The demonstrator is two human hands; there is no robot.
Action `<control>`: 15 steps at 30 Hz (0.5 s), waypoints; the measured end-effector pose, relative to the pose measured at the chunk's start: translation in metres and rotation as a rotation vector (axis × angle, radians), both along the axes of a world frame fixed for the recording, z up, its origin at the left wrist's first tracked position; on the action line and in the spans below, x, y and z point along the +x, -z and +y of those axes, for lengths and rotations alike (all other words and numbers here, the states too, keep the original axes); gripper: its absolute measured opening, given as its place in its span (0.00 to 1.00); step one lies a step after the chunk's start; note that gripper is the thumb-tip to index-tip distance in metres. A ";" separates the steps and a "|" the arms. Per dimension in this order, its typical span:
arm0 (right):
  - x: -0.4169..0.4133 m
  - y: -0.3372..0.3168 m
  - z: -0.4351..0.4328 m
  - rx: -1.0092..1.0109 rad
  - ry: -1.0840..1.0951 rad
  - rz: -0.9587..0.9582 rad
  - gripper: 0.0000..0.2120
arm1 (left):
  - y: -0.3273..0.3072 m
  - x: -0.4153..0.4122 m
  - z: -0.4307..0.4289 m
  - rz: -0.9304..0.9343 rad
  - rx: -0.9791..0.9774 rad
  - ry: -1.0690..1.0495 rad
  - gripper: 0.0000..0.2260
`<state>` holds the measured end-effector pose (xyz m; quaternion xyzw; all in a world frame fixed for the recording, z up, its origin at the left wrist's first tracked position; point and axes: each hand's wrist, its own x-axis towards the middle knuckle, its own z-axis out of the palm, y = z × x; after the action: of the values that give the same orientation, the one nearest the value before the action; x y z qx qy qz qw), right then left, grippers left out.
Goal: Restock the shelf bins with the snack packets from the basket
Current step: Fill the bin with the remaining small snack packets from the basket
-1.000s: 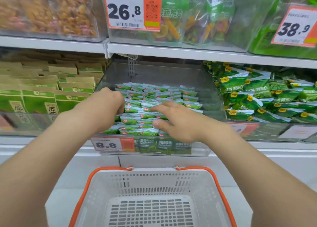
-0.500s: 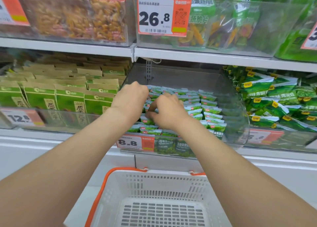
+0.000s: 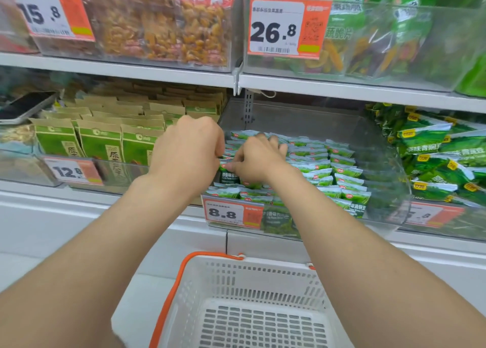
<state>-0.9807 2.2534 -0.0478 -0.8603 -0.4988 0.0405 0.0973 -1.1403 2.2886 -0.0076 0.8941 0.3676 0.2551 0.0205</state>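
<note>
Small green snack packets [image 3: 342, 174] lie in rows in a clear shelf bin [image 3: 384, 169] that carries an 8.8 price tag [image 3: 226, 213]. Both my hands are inside this bin at its left side. My right hand [image 3: 259, 159] pinches a dark green packet [image 3: 229, 176] that stands upright. My left hand [image 3: 186, 150] is close beside it, with fingers curled onto the top of the same packet; its fingertips are mostly hidden. The white basket with an orange rim [image 3: 168, 297] stands below my arms, and no packets show in it.
Left of the bin stand brown-and-green boxes [image 3: 100, 142] behind a 12.8 tag. To the right is a bin of larger green bags [image 3: 434, 147]. The shelf above [image 3: 342, 90] holds clear bins of dried snacks. A phone [image 3: 23, 105] lies at the far left.
Both hands have drawn together at the left side of the bin and raised one packet upright. The view has shifted left and nearer to the shelf.
</note>
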 end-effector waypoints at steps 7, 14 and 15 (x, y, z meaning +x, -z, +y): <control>-0.007 -0.009 0.001 0.159 -0.047 -0.037 0.18 | 0.004 -0.007 0.004 0.017 -0.065 0.112 0.16; -0.001 -0.023 -0.023 -0.132 -0.266 0.018 0.09 | 0.004 -0.007 0.005 -0.001 -0.101 0.118 0.16; -0.004 -0.019 -0.021 -0.114 -0.249 -0.012 0.09 | 0.004 -0.007 0.005 0.000 -0.112 0.116 0.16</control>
<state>-0.9846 2.2323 -0.0292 -0.7960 -0.5993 0.0753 0.0393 -1.1469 2.2931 -0.0113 0.9112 0.3289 0.2328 0.0850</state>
